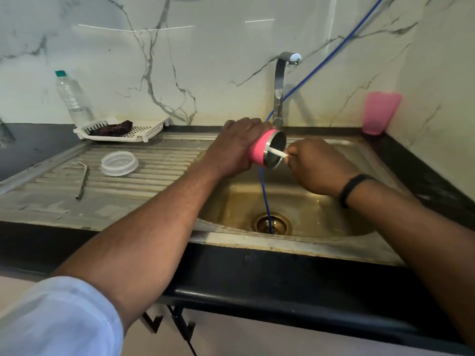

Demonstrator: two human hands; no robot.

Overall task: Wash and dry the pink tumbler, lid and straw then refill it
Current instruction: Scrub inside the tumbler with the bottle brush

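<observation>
Wash stage, early | left hand [232, 147] grips tumbler [259, 152] over sink [334, 222]; right hand [312, 164] pinches white stick [277, 152] inside it | lid [119, 163], straw [82, 181] left of sink, unwashed by look | drying, refill remain

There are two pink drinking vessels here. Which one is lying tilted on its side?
The pink tumbler, gripped by the left hand over the sink, mouth sideways. The pink cup stands upright in the corner.
</observation>
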